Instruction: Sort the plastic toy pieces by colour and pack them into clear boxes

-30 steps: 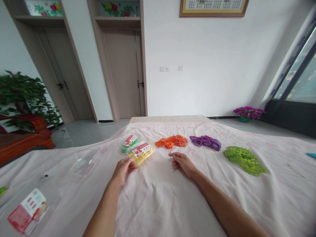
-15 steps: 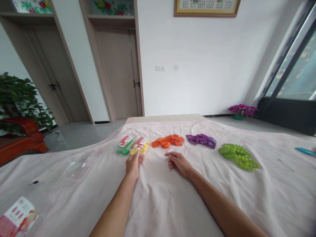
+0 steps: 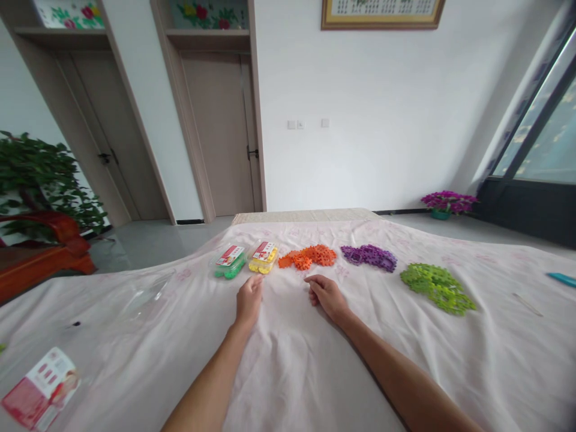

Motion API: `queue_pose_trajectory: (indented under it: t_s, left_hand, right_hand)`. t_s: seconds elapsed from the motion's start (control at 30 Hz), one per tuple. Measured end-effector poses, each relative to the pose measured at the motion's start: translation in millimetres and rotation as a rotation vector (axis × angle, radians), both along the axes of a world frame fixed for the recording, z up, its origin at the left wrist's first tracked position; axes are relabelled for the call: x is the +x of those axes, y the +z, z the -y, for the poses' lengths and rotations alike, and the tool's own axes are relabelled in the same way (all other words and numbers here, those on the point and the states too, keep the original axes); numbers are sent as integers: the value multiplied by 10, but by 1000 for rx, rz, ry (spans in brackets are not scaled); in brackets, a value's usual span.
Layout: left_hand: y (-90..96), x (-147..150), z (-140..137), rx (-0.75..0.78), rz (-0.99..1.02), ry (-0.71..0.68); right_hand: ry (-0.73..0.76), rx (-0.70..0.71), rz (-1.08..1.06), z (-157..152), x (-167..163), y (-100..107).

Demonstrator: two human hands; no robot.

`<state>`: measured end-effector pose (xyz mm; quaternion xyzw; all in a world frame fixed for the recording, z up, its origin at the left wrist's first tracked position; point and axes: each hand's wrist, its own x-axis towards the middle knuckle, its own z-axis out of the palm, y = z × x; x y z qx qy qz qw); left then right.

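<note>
My left hand (image 3: 249, 300) rests on the cloth with its fingers curled together, just in front of a clear plastic box of yellow pieces (image 3: 263, 267) and apart from it. To the left of that lies a clear box of green pieces (image 3: 230, 271); both have red-and-white labels. My right hand (image 3: 327, 297) lies loosely closed on the cloth, thumb against the bent fingers, with nothing seen in it. Beyond it are a pile of orange pieces (image 3: 315, 255) and a pile of purple pieces (image 3: 371, 258). Light green pieces (image 3: 435, 287) are heaped farther right.
A pale flowered cloth (image 3: 288, 366) covers the surface. Empty-looking clear packaging (image 3: 148, 294) and a labelled clear package (image 3: 42, 387) lie at left. At right are a thin pale stick (image 3: 528, 305) and a blue object (image 3: 562, 279), partly cut off.
My left hand has come off the yellow box and drawn slightly back. That box now sits a little farther away and to the right. My right hand keeps nearly the same pose.
</note>
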<state>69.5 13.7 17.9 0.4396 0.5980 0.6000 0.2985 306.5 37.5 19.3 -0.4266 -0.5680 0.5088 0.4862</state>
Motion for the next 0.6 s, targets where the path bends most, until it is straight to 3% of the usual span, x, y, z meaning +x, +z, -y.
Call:
queue_pose_trajectory:
  t_s: [0.1,0.2,0.27,0.43,0.6]
  left_hand:
    - [110,-184,204,76,-176,86]
    - [270,-416,386,180,-673,326]
    - [378,-563,495,170,-854,477]
    - [558,-889,738,101,-1047,712]
    - [518,-1258,931,-166,-1128,847]
  right_hand:
    - [7,37,104,-12,-10,-24]
    - [4,55,169,-22,-14,-33]
    - [1,59,182,-23,-15,-31]
    - [-9,74,186,-5,-24,-4]
    - [-17,50,157,5,-33,7]
